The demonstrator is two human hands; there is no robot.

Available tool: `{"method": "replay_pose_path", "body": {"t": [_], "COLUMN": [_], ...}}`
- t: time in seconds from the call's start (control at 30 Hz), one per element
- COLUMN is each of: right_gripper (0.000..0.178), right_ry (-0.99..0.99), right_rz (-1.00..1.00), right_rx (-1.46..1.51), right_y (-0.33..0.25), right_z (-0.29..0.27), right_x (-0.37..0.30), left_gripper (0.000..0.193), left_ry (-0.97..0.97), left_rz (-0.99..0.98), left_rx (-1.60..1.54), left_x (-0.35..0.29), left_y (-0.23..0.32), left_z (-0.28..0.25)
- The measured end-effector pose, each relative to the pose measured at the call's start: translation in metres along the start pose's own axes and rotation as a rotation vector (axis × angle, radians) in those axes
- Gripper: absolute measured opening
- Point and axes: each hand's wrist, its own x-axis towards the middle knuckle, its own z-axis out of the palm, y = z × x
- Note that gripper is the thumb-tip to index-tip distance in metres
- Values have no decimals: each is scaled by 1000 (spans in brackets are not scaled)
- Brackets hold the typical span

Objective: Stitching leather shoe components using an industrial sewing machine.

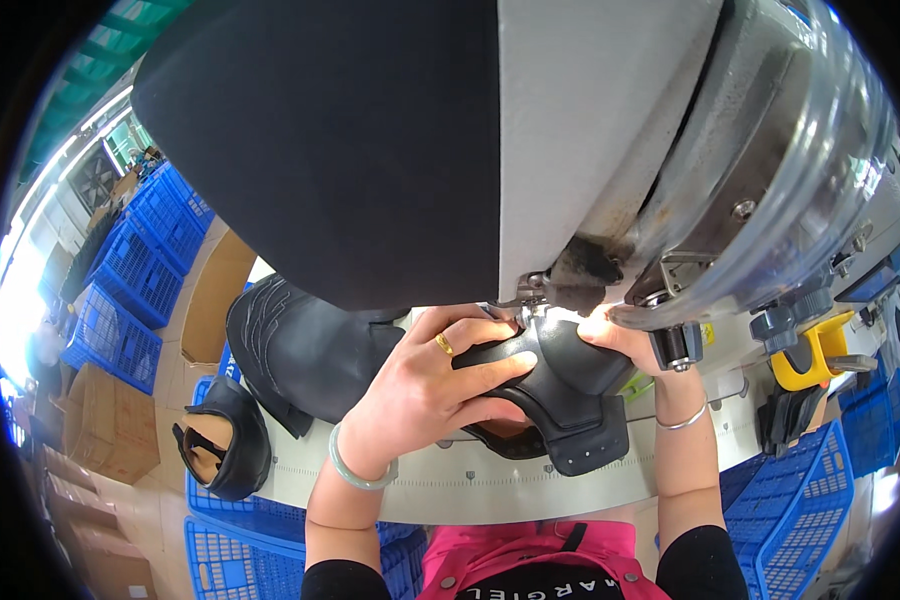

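A black leather shoe upper (580, 385) lies on the pale table of a sewing machine (595, 110), right below its needle area, where a lamp shines. My left hand (445, 370), wearing a gold ring and a pale green bangle, grips its left side with bent fingers on the leather. On the other side my right hand (625, 342), with a silver bracelet at the wrist, pinches the far right edge. The fingers under the leather are hidden. A flap with small holes hangs toward me. Left of my left hand rests a heap of black leather pieces (300, 350).
Another black upper with tan lining (225, 445) sits at the table's left edge. Blue crates (790, 505) stand below on both sides. A yellow holder (810, 355) and black pieces (788, 415) are at the right. Cardboard boxes (110, 425) line the left floor.
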Motion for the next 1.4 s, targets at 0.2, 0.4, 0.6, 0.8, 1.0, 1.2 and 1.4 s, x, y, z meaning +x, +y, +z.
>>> {"method": "replay_pose_path", "body": {"t": [0.2,0.4,0.6,0.8,1.0,1.2,1.4], "right_gripper": [19,16,43,29,22,21,9], "right_ry": [25,501,266,-474,-630,175,-225], "right_rz": [-90,-136,-300,188,404,-60,-84], "right_rx": [30,-338,-289,376,419,-315,-12], "right_y": [-5,-18,-49,-49,-50,-40,-16], "right_z": [1,13,15,19,5,5,-6], "right_x": [-8,-17,-47,-35,-33,-34,-13], "left_gripper": [40,35,49,37,16,28,39], "left_ry": [-36,8,80,266,245,218,109], "left_rz": [4,-10,-30,117,155,41,-272], "left_rx": [-54,113,154,479,475,379,-117], "left_x": [3,2,-10,-19,-23,-15,-5], "left_y": [-6,4,21,21,30,37,26], "left_z": [-3,-2,8,33,23,29,3]}}
